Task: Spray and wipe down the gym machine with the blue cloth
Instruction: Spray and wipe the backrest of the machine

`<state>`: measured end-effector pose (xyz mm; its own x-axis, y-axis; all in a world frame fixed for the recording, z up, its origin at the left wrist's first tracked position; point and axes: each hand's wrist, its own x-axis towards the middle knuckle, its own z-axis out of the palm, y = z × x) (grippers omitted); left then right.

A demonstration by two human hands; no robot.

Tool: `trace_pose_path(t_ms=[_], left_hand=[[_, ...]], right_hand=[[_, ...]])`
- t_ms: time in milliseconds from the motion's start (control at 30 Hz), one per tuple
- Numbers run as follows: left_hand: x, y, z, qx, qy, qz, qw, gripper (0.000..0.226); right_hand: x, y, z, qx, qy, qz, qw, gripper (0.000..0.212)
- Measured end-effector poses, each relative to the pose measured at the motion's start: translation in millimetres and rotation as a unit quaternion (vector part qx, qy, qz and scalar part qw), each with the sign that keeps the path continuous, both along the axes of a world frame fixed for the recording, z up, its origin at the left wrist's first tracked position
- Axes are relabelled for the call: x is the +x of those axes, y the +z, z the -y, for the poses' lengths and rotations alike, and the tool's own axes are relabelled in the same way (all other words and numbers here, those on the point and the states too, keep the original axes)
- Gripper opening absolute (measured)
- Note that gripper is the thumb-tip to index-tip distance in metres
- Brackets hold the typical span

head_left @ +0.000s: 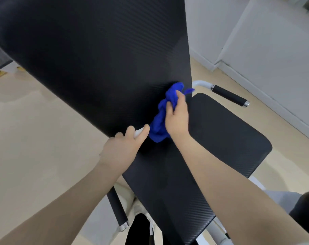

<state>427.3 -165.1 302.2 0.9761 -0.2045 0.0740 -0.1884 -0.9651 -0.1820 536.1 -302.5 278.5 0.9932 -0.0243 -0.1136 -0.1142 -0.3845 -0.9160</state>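
On the black bench pad (100,64), the right hand (177,117) clutches the bunched blue cloth (160,119); beside it, the left hand (123,147) grips a white spray bottle (138,133).

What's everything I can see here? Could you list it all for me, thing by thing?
Back pad: one, black, long, tilted, fills the middle of the view.
Seat pad: one, black, right of the back pad.
Blue cloth: one, bunched, against the back pad's right side.
White object: one, mostly hidden in the left hand, probably the spray bottle.
Handle grips: two, black with silver ends, one far right, one low centre.
Frame tube: white, by the far handle.
Floor: pale beige.
Cabinets or wall panels: white, upper right.
Left hand: holds the white object.
Right hand: fingers grip the cloth.
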Motion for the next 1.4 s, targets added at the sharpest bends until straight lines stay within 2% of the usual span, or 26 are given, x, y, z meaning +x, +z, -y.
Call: trace_pose_path(t_ms=[67, 133, 200, 233, 367, 433, 467, 500, 567, 633, 667, 733, 800, 867, 900, 967, 1033, 1100, 1133, 1167, 1233, 1300, 1367, 1400], left_hand=[[-6.6, -2.7, -14.0, -0.015, 0.0, -0.005, 1.0, 0.06], [-10.3, -6.9, -23.1, -0.029, -0.001, -0.008, 1.0, 0.047], [-10.5, -8.2, -25.3, -0.056, -0.001, -0.013, 0.998, 0.054], [-10.2, -6.5, -23.4, -0.064, -0.002, -0.01, 0.998, 0.061], [0.0, -0.6, -15.2, -0.085, -0.002, -0.008, 0.996, 0.067], [7.1, 2.1, -10.6, -0.082, 0.015, -0.019, 0.996, 0.073], [10.5, 4.6, -8.1, -0.084, 0.024, -0.024, 0.996, 0.077], [14.7, 7.6, -6.7, -0.087, 0.028, -0.026, 0.996, 0.079], [21.1, 11.8, -6.2, -0.087, 0.031, -0.023, 0.995, 0.078], [26.2, 13.0, -6.9, -0.075, 0.027, -0.016, 0.997, 0.076], [27.4, 13.2, -7.8, -0.065, 0.02, -0.013, 0.998, 0.075], [28.7, 8.3, -7.0, -0.053, 0.013, -0.014, 0.998, 0.073], [26.2, 4.0, -5.4, -0.059, 0.008, -0.025, 0.998, 0.071], [25.3, -5.9, 0.5, -0.062, 0.008, -0.039, 0.997, 0.076], [25.3, -9.2, 2.9, -0.061, 0.01, -0.045, 0.997, 0.08], [26.2, -14.2, 5.7, -0.061, 0.017, -0.049, 0.997, 0.082], [28.8, -15.9, 8.7, -0.06, 0.014, -0.042, 0.997, 0.082], [31.6, -18.4, 10.1, -0.057, 0.006, -0.031, 0.998, 0.081], [32.6, -20.9, 10.3, -0.057, 0.003, -0.028, 0.998, 0.08], [32.8, -23.0, 9.9, -0.053, 0.003, -0.023, 0.998, 0.076], [31.8, -24.1, 9.4, -0.048, -0.002, -0.018, 0.999, 0.065], [31.3, -25.8, 9.3, -0.048, -0.01, -0.016, 0.999, 0.061], [32.4, -26.5, 9.5, -0.033, -0.006, -0.013, 0.999, 0.062], [32.1, -26.2, 9.4, -0.029, -0.006, -0.016, 0.999, 0.065]], right_hand=[[-13.8, -0.9, -24.8, -0.032, 0.024, 0.007, 0.999, 0.039], [-25.4, -8.6, -30.8, -0.069, 0.005, -0.064, 0.996, 0.038], [-25.2, -11.8, -23.3, -0.098, -0.003, -0.134, 0.986, 0.033], [-20.4, -8.6, -19.5, -0.094, 0.002, -0.127, 0.987, 0.028], [24.2, 49.6, -27.2, 0.013, 0.018, 0.077, 0.997, 0.028], [45.3, 66.0, -32.7, 0.012, 0.018, 0.151, 0.988, 0.034], [51.6, 62.5, -32.0, -0.004, 0.013, 0.152, 0.988, 0.036], [54.5, 53.3, -27.7, -0.023, -0.004, 0.13, 0.991, 0.038], [52.8, 21.5, -10.2, -0.066, -0.05, 0.028, 0.996, 0.039], [44.3, -6.1, 8.3, -0.118, -0.052, -0.086, 0.988, 0.036], [44.2, -10.1, 11.9, -0.122, -0.044, -0.099, 0.987, 0.034], [57.7, 1.6, 7.8, -0.057, -0.055, -0.043, 0.996, 0.033], [72.9, 30.4, -4.2, 0.016, -0.054, 0.081, 0.995, 0.035], [89.1, 44.7, -9.8, 0.029, -0.028, 0.168, 0.985, 0.036], [92.4, 42.3, -7.8, 0.007, -0.016, 0.181, 0.983, 0.036], [90.9, 20.4, 6.4, -0.038, -0.015, 0.125, 0.991, 0.037], [83.2, -14.1, 29.1, -0.081, -0.038, -0.037, 0.995, 0.037], [65.2, -43.3, 46.7, -0.109, -0.024, -0.224, 0.968, 0.035], [58.6, -49.9, 48.0, -0.101, -0.026, -0.243, 0.965, 0.034], [57.8, -47.8, 43.2, -0.07, -0.048, -0.209, 0.974, 0.034], [69.6, -22.4, 25.3, -0.005, -0.109, -0.068, 0.992, 0.033], [91.1, 7.6, 12.2, 0.062, -0.128, 0.048, 0.989, 0.03], [104.0, 9.9, 16.6, 0.076, -0.112, 0.088, 0.987, 0.033], [104.1, -0.7, 25.8, 0.041, -0.102, 0.058, 0.992, 0.036]])
